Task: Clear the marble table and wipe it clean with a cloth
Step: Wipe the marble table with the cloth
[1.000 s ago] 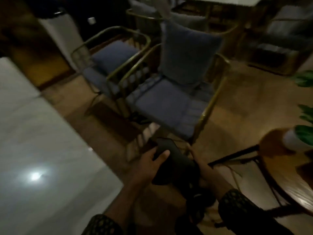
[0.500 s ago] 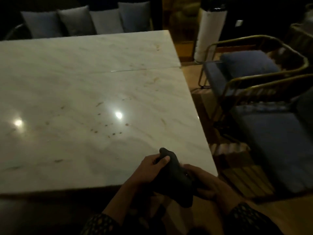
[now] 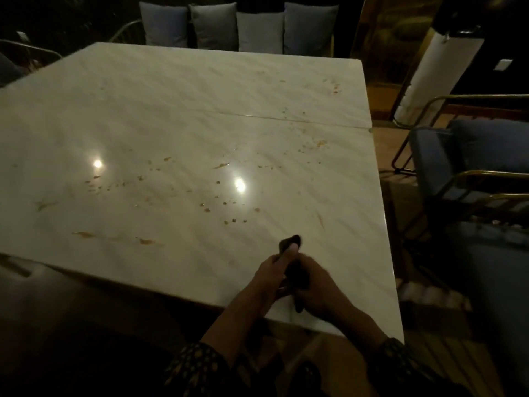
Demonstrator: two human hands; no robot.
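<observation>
The white marble table [image 3: 171,116] fills most of the view and bears nothing but brown spots and smears [image 3: 223,207] scattered across its middle. A dark cloth [image 3: 294,270] is bunched up between both my hands above the table's near right part. My left hand [image 3: 272,273] grips it from the left with the thumb over its top end. My right hand [image 3: 320,290] holds its lower part from the right. Much of the cloth is hidden between my fingers.
Blue cushioned chairs with brass frames [image 3: 469,167] stand close to the table's right edge. A row of grey cushions [image 3: 237,27] lines the far side. A tall white cylinder [image 3: 429,73] stands at the back right. A chair arm [image 3: 25,48] shows at the far left.
My view has swung from the chairs onto the table. Both hands have carried the cloth forward over the table's near right part, and it is bunched tighter now.
</observation>
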